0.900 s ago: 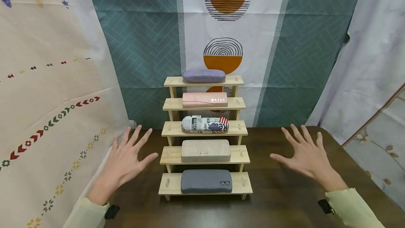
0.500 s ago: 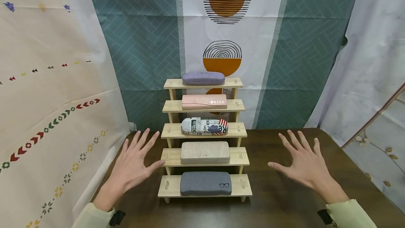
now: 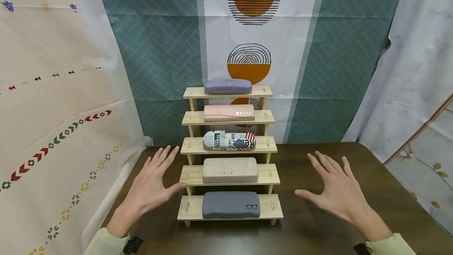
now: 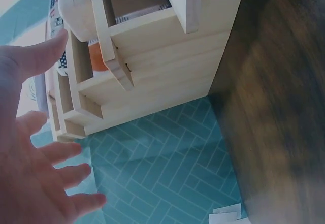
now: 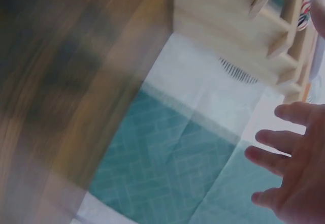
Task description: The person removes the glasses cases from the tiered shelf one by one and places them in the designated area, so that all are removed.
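A five-step wooden stand [image 3: 187, 207] bears one glasses case per step. From the top come a purple case [image 3: 228, 86], a pink case [image 3: 226, 113], a newsprint-and-flag patterned case [image 3: 229, 140], a cream case [image 3: 230, 170] and a grey case [image 3: 231, 204] with a small glasses print. My left hand [image 3: 150, 186] is held left of the stand, fingers spread, thumb tip overlapping the cream case's step in the head view. On the right, my right hand [image 3: 337, 192] has its fingers spread too, apart from the stand. Both hands hold nothing.
The stand is on a dark brown table [image 3: 247, 241]. Behind it hangs a teal and white patterned curtain [image 3: 159, 50]. Cream cloth [image 3: 63, 109] borders the left side, and pale cloth [image 3: 417, 89] the right.
My left hand has moved right, nearer the stand, and slightly down. My right hand has shifted slightly left and down, with its fingers a little closer together. The cases stay in place.
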Motion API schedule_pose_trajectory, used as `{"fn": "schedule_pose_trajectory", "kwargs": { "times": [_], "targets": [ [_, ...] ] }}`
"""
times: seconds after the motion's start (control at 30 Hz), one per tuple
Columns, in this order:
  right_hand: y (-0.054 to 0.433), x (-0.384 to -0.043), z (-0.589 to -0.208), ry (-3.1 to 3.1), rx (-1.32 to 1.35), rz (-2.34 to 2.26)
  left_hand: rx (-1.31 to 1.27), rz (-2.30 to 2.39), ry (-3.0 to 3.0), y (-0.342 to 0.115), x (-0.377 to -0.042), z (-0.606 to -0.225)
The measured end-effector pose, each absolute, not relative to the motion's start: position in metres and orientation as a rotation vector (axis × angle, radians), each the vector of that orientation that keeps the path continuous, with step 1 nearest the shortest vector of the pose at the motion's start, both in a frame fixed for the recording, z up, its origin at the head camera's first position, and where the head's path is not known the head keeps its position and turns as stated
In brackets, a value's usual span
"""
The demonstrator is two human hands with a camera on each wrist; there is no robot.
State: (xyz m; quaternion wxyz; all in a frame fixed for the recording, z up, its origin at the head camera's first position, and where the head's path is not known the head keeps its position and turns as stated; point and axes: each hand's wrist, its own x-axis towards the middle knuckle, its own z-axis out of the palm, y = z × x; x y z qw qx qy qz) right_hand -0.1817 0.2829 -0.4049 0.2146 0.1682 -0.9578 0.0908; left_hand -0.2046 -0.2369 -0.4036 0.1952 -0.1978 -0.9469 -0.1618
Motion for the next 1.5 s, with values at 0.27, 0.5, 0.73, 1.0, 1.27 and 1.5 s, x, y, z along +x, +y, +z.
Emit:
{"fn": "schedule_pose_trajectory", "kwargs": {
  "times": [0.27,0.5,0.73,1.0,1.27,1.5],
  "targets": [
    [0.258,-0.163,-0.402,-2.642,0.531,0.388,-0.577,-0.576,-2.697,-0.235,-0.208,-0.404],
    [0.233,-0.148,-0.403,-2.699,0.564,0.528,-0.559,-0.664,-2.7,-0.232,-0.212,-0.406],
    [0.209,-0.143,-0.414,-2.725,0.628,0.625,-0.568,-0.74,-2.691,-0.229,-0.218,-0.408],
    [0.189,-0.144,-0.429,-2.849,0.696,0.755,-0.62,-0.873,-2.687,-0.226,-0.224,-0.411],
    [0.178,-0.152,-0.444,-2.837,0.778,0.778,-0.6,-0.919,-2.695,-0.227,-0.227,-0.413],
    [0.169,-0.158,-0.448,-2.803,0.814,0.786,-0.625,-0.947,-2.66,-0.23,-0.226,-0.415]
  ]
}}
